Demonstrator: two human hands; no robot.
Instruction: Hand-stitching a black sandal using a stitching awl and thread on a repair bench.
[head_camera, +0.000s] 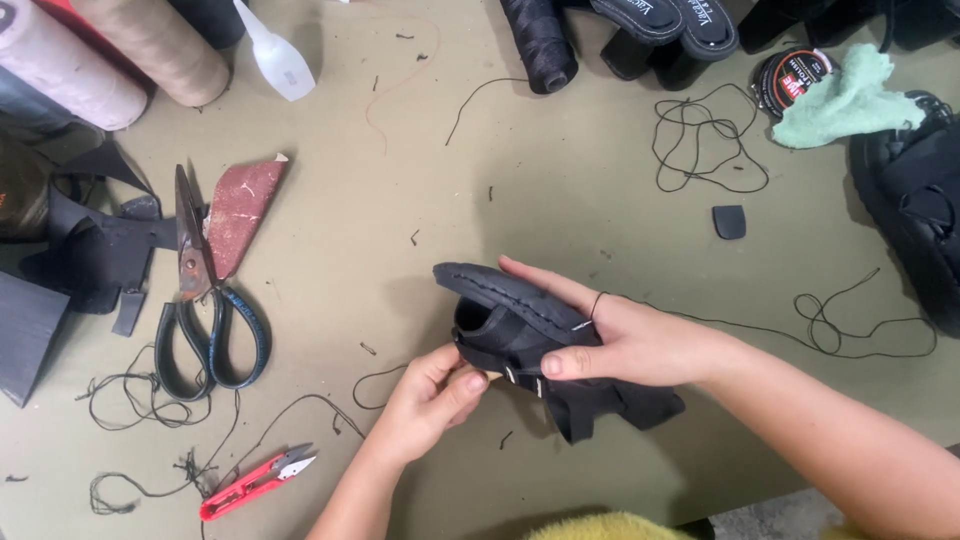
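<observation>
A small black sandal (520, 320) with a stitched sole edge is held just above the olive table (560, 170), sole tilted up toward the left. My right hand (625, 335) grips it from the right, fingers along the sole and thumb on the strap. My left hand (435, 395) pinches the strap's lower edge near a small buckle. A thin black thread (840, 335) runs from my right fingers out to the right across the table.
Large black-handled scissors (205, 310) and a piece of red sandpaper (240, 210) lie at left. Red thread snips (255, 482) rest at the front left. Thread cones (150, 45), a white squeeze bottle (275, 50), a black spool (540, 40), a green cloth (845, 95) and black sandals (915, 210) ring the table.
</observation>
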